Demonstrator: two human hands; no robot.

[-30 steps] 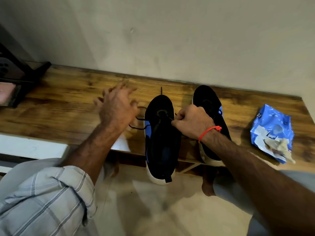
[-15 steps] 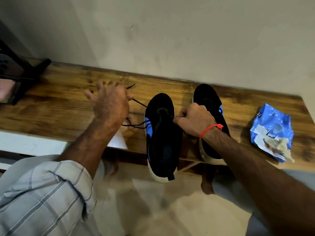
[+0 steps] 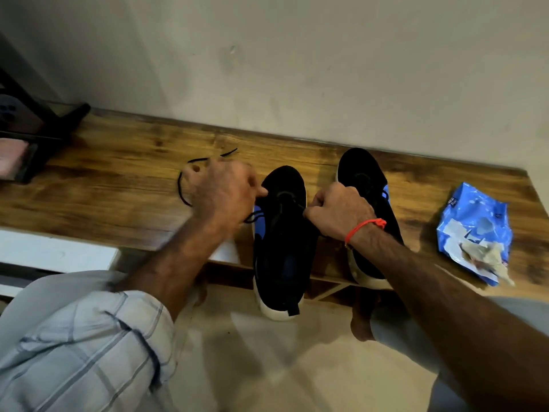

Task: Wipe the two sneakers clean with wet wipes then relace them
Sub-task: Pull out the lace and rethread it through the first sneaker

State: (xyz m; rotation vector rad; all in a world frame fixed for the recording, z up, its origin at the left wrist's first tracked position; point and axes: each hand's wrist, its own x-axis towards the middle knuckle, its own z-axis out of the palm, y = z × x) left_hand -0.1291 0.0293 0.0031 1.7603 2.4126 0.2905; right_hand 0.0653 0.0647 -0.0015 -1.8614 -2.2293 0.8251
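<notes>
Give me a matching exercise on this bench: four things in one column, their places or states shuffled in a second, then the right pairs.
Things
1. left sneaker
2. wet wipes pack
3. black lace
4. red wrist thread

Places or states
A. loops on the wooden bench beyond the left hand
B. lies at the bench's right end, a used wipe on it
C. tied round the right wrist
D. heel overhangs the bench's near edge, between both hands

Pairs: 1-D, 2-B, 3-A, 4-C

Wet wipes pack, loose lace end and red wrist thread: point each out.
wet wipes pack (image 3: 475, 230): head view, blue front face.
lace (image 3: 181, 188): head view, loop lying on bench.
red wrist thread (image 3: 364, 226): head view, strand across wrist.
</notes>
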